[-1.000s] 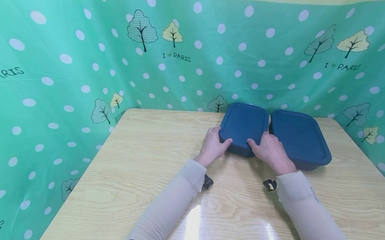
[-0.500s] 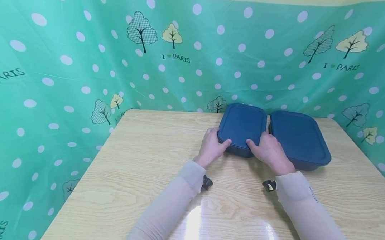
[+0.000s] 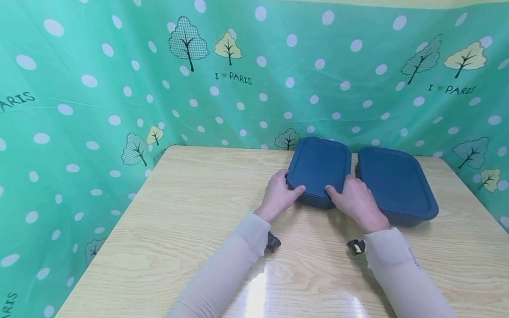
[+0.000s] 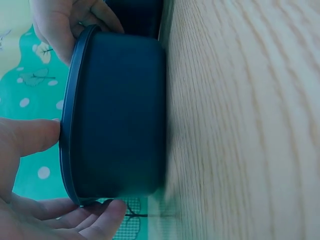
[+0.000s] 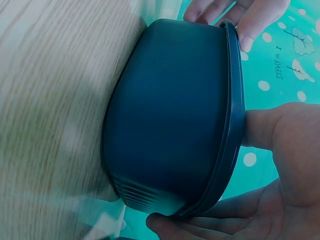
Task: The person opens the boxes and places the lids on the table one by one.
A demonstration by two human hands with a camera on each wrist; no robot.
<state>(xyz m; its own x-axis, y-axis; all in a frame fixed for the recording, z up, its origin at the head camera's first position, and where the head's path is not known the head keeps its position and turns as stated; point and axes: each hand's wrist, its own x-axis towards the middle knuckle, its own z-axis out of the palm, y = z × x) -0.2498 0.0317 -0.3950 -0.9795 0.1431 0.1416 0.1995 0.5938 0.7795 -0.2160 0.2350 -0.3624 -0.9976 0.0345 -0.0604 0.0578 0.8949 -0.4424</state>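
I'm viewing a dotted green curtain (image 3: 257, 100) hanging behind a wooden table (image 3: 184, 198). On its far side, a larger blue box (image 3: 396, 182) is sitting just right of a smaller blue box (image 3: 316, 200), whose near corners the person's left hand (image 3: 277, 195) and right hand (image 3: 358, 199) are pinching, thumbs (image 4: 40, 136) touching its lid (image 3: 321, 164).

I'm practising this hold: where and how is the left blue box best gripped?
Probably with left hand and right hand on opposite sides of the left blue box, coming from the near side, gripping under the lid's rim. The rim overhangs the walls, and a narrow gap leaves some room beside the right blue box.
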